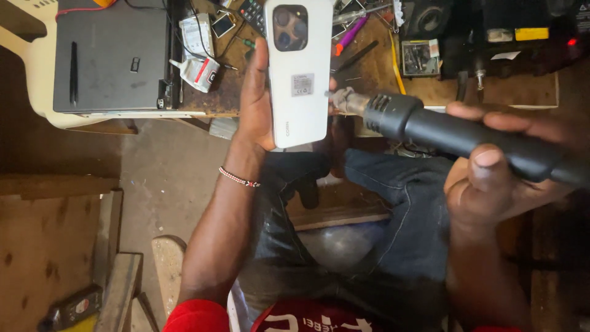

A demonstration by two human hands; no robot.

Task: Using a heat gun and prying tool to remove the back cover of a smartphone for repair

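Note:
My left hand (255,101) holds a white smartphone (299,80) upright with its back facing me, the dark camera block at the top. My right hand (491,178) grips the black handle of a hot-air gun (442,132). The gun's metal nozzle (345,100) points left and meets the phone's right edge about halfway down. A beaded bracelet (238,178) circles my left wrist. Both hands are raised above my lap in blue jeans (399,215).
A cluttered wooden workbench (369,67) lies ahead with a closed dark laptop (110,55), small tools, a pink-handled screwdriver (351,32) and black equipment (491,31) at right. Wooden planks (117,289) and a small dark bottle (74,307) sit at lower left.

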